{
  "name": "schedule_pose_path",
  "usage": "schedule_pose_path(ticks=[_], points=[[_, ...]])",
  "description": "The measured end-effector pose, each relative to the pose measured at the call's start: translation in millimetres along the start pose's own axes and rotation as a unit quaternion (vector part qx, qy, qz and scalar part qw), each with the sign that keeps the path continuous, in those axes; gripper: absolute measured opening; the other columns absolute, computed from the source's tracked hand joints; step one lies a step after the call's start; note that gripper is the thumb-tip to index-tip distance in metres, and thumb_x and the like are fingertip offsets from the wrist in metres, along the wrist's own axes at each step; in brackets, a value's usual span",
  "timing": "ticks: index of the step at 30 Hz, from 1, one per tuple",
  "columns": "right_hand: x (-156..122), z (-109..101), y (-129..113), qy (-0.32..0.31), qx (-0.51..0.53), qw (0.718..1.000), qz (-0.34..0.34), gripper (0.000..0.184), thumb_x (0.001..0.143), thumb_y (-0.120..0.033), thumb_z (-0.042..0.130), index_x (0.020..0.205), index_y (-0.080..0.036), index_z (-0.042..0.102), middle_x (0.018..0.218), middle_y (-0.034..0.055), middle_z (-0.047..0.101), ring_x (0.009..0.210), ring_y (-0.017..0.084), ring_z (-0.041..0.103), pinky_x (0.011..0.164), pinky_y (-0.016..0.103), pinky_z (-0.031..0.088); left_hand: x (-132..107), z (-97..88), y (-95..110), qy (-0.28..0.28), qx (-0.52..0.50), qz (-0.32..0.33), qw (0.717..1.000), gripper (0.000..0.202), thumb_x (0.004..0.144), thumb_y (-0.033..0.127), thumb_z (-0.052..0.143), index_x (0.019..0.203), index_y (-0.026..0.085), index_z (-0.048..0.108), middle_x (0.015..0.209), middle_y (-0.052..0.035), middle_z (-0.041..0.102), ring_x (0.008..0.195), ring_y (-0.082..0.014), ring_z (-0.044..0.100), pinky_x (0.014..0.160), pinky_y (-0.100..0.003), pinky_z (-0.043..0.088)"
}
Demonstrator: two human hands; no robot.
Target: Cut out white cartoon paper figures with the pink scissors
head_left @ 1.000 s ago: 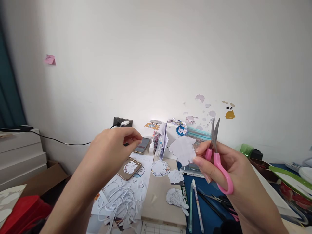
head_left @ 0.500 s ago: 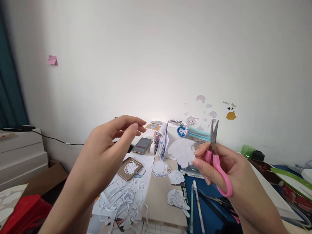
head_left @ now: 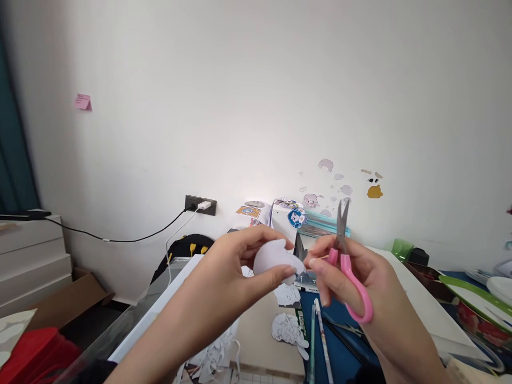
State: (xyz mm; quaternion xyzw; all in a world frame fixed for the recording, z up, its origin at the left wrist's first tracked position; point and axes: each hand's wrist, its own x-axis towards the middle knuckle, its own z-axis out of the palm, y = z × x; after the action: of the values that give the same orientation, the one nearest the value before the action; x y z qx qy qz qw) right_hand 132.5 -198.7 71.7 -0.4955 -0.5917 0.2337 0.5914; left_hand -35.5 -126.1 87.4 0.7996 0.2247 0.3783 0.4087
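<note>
Your left hand [head_left: 240,264] pinches the paper cutout [head_left: 274,258] between thumb and fingers. Your right hand [head_left: 354,274] grips the pink scissors [head_left: 352,277], blades up, just beside it.

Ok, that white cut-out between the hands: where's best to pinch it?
Probably its left part, coming from the left, thumb below and fingers above, as the left hand does. The cut-out is thin flat paper, and its right edge faces the pink scissors in the right hand.
</note>
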Motion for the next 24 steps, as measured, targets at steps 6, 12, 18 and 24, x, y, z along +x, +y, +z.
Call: schedule_pose_path(ticks=[6, 12, 18, 24], points=[[-1, 2, -1, -0.033, 0.003, 0.999, 0.031, 0.007, 0.081, -0.027, 0.065, 0.082, -0.025, 0.059, 0.054, -0.0086, 0.048, 0.05, 0.009, 0.048, 0.047, 0.019, 0.042, 2, 4.8, -4, 0.017, -0.011, -0.015, 1.0, 0.017, 0.076, 0.03, 0.068, 0.091, 0.029, 0.062, 0.085, 0.0039, 0.062, 0.074, -0.0144, 0.055, 0.063, -0.024, 0.039], [-2, 4, -6, 0.017, -0.021, 0.999, 0.028, 0.008, 0.079, -0.028, 0.065, 0.077, -0.025, 0.058, 0.059, -0.0072, 0.048, 0.054, 0.01, 0.045, 0.048, 0.019, 0.041, 5, 9.1, -2, -0.014, 0.034, -0.014, 0.999, 0.011, 0.081, 0.03, 0.061, 0.088, 0.026, 0.068, 0.081, 0.001, 0.068, 0.078, -0.0183, 0.057, 0.067, -0.028, 0.039], [2, -9, -3, 0.036, -0.183, 0.982, 0.023, 0.016, 0.073, -0.038, 0.068, 0.076, -0.024, 0.061, 0.077, -0.0013, 0.061, 0.062, 0.016, 0.055, 0.056, 0.027, 0.049, 9, 17.3, -7, 0.004, -0.033, 0.023, 0.999, 0.021, 0.086, 0.033, 0.056, 0.072, 0.022, 0.069, 0.076, 0.0007, 0.067, 0.077, -0.0163, 0.056, 0.069, -0.027, 0.039], [4, -16, 9, 0.026, -0.384, 0.923, -0.024, 0.008, 0.077, -0.023, 0.056, 0.073, -0.022, 0.062, 0.08, 0.0042, 0.063, 0.067, 0.022, 0.058, 0.06, 0.037, 0.05, 12, 38.5, -16, 0.035, -0.166, 0.022, 0.985, 0.011, 0.079, 0.026, 0.067, 0.07, 0.022, 0.072, 0.106, -0.0024, 0.067, 0.109, -0.0199, 0.055, 0.087, -0.027, 0.04]])
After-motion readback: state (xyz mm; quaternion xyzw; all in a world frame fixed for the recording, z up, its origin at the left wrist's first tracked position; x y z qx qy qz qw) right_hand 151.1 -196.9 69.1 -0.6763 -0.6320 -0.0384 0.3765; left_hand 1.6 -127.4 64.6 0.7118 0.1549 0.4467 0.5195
